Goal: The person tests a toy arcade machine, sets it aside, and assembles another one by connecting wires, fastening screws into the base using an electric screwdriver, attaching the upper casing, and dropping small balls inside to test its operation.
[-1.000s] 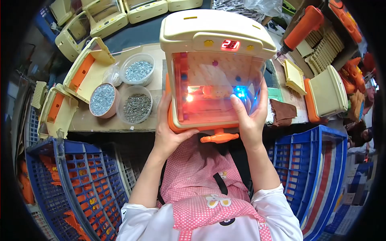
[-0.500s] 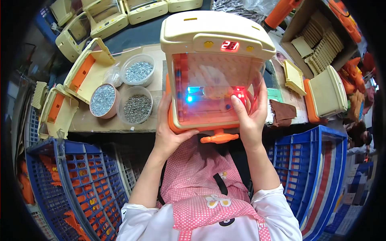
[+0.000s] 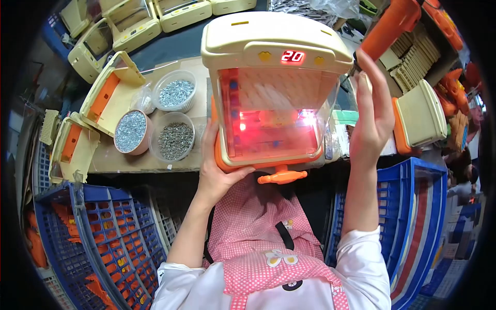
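A cream and orange toy game machine (image 3: pixel 276 49) sits in front of me with its clear window facing me. Its red display (image 3: pixel 293 56) reads 20, and red lights glow inside. An orange handle (image 3: pixel 282 177) sticks out at its lower front. My left hand (image 3: pixel 216 173) grips the machine's lower left side, thumb along the bottom edge. To the right of the machine, my right hand (image 3: pixel 374 116) is raised with fingers stretched and apart. Its fingertips are close to the lower end of an orange cylindrical tool (image 3: pixel 391 30); whether they touch is unclear.
Tubs of small metal screws or pins, including a pink tub (image 3: pixel 133 132), stand left of the machine. Cream housings (image 3: pixel 111 95) lie beyond them. A cardboard box (image 3: pixel 434 62) with cream parts is at the right. Blue crates (image 3: pixel 121 199) flank my lap.
My right hand has left the machine's right side and moved up and right. The orange tool has shifted right and lower. The display went from 21 to 20, and blue lights turned red.
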A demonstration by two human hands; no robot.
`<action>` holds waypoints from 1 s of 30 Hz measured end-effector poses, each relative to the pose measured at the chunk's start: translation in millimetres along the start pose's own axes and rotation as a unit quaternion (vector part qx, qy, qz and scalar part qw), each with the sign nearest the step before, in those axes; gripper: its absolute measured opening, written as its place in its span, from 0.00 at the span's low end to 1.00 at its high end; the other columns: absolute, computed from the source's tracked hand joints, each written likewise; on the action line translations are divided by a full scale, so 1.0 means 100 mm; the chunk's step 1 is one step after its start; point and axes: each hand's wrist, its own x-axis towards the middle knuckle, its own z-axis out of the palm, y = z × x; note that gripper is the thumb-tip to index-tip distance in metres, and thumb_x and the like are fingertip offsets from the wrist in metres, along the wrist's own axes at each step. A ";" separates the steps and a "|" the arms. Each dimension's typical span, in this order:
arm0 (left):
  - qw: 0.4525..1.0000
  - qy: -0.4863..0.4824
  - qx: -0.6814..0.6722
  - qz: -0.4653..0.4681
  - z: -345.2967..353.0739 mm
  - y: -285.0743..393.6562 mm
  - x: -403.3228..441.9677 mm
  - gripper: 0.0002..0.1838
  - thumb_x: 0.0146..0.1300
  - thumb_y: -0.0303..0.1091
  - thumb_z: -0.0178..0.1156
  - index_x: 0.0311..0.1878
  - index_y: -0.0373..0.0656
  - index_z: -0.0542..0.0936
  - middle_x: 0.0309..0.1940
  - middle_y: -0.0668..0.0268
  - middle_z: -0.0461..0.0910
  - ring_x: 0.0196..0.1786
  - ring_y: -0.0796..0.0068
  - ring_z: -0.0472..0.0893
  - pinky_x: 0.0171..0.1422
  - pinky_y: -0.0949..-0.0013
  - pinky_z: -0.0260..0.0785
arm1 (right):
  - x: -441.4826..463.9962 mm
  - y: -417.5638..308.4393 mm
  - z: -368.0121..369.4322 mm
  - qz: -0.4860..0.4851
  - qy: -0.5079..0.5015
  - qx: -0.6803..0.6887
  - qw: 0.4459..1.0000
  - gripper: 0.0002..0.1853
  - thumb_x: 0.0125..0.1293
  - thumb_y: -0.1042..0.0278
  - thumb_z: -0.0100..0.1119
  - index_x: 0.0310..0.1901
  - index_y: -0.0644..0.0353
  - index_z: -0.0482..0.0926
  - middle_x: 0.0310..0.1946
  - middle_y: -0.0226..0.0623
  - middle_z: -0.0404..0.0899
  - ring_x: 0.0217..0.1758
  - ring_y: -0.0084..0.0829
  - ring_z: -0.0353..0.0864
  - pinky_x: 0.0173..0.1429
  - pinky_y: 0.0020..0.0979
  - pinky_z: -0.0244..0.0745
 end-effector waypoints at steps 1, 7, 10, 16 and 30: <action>1.000 0.002 0.006 0.010 0.00 0.00 0.01 0.66 0.42 0.39 0.85 0.81 0.41 0.52 0.78 0.57 0.58 0.79 0.62 0.61 0.82 0.57 0.56 | 0.12 0.01 0.02 -0.013 -0.006 -0.022 1.000 0.23 0.77 0.71 0.53 0.71 0.65 0.70 0.68 0.41 0.72 0.72 0.31 0.71 0.74 0.30 0.63; 0.999 0.016 0.030 0.035 -0.02 0.01 0.04 0.65 0.40 0.40 0.85 0.80 0.43 0.54 0.79 0.51 0.54 0.81 0.54 0.58 0.82 0.54 0.55 | 0.57 0.30 0.24 0.018 -0.018 -0.016 1.000 0.20 0.79 0.60 0.52 0.63 0.64 0.80 0.57 0.36 0.83 0.60 0.23 0.78 0.68 0.25 0.67; 0.999 0.026 0.005 0.041 -0.01 -0.01 0.03 0.64 0.39 0.40 0.85 0.79 0.44 0.57 0.79 0.47 0.51 0.81 0.48 0.55 0.82 0.51 0.55 | 0.63 0.50 0.20 0.021 -0.082 0.065 0.994 0.23 0.80 0.55 0.51 0.65 0.63 0.79 0.60 0.36 0.81 0.62 0.24 0.77 0.70 0.25 0.65; 0.998 0.030 0.009 0.049 -0.01 0.01 0.04 0.64 0.39 0.42 0.85 0.79 0.44 0.57 0.79 0.44 0.51 0.80 0.46 0.58 0.81 0.51 0.58 | 0.70 0.95 0.49 -0.100 -0.208 0.664 0.711 0.24 0.81 0.54 0.49 0.62 0.68 0.79 0.58 0.38 0.80 0.61 0.27 0.77 0.68 0.29 0.69; 0.998 0.026 -0.001 0.052 0.00 -0.01 0.04 0.64 0.40 0.44 0.85 0.80 0.45 0.56 0.79 0.45 0.51 0.81 0.46 0.56 0.81 0.50 0.57 | 0.64 0.85 0.39 -0.085 -0.241 0.648 0.717 0.29 0.79 0.48 0.50 0.66 0.67 0.75 0.65 0.43 0.76 0.70 0.33 0.71 0.76 0.34 0.60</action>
